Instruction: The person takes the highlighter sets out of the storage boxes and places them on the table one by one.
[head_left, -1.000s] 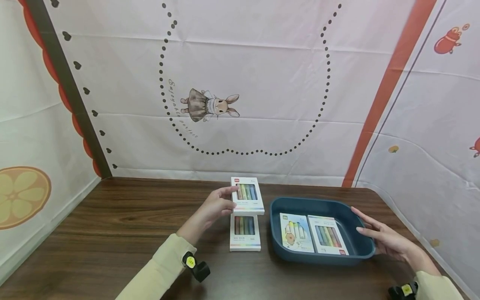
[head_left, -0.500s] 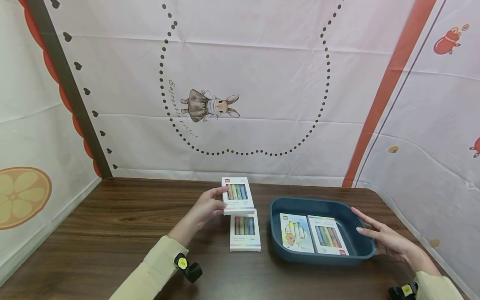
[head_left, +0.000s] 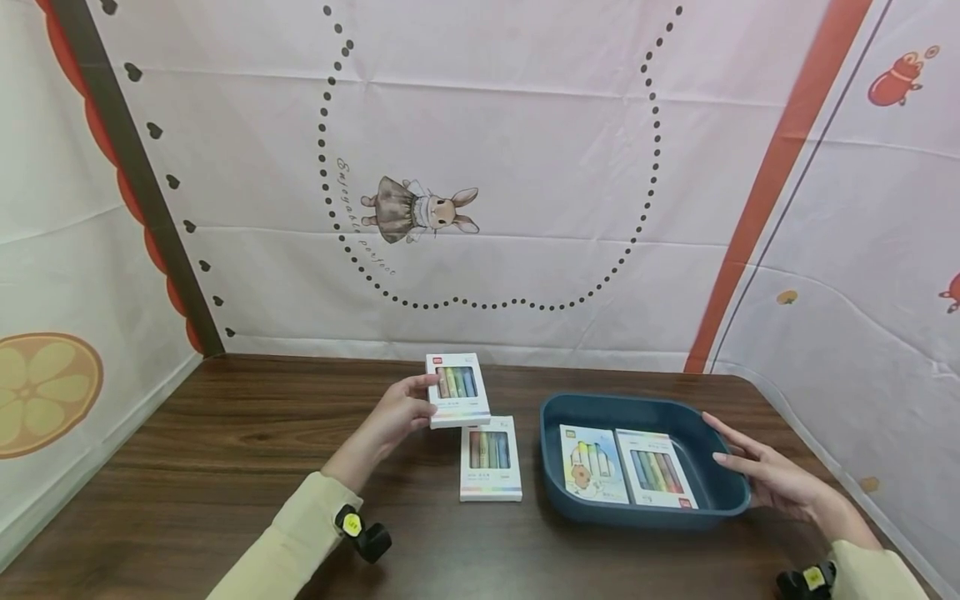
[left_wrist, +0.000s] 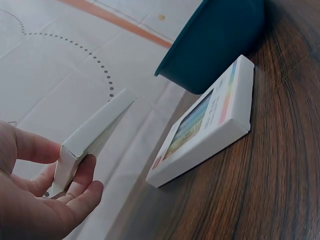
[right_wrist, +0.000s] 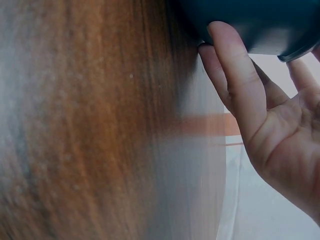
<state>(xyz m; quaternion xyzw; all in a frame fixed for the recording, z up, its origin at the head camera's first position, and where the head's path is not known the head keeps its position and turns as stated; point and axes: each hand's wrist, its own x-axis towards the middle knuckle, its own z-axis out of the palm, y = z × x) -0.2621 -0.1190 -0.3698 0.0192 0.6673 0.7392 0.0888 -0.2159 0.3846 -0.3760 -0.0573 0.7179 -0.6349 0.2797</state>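
My left hand (head_left: 396, 414) pinches a white box of coloured sticks (head_left: 458, 408) by its left edge, thumb on one face and fingers behind. In the left wrist view this box (left_wrist: 97, 125) is tilted and raised off the table. A second white box (head_left: 491, 483), with a similar clear window, lies on the table just right of it. My right hand (head_left: 772, 479) grips the right rim of a dark blue bin (head_left: 645, 518), thumb over the edge and fingers against the outer wall. Inside the bin, two more boxes lie side by side, a bear-printed one (head_left: 581, 477) and a windowed one (head_left: 656, 471).
The brown wooden table (head_left: 187, 467) stretches left of the boxes. A printed white cloth (head_left: 525, 208) hangs behind the table's back edge and down both sides. Black cameras sit on both wrists.
My left hand has carried its box leftward, from above the second box to its upper left, uncovering more of the second box. The right hand and the bin have stayed put.
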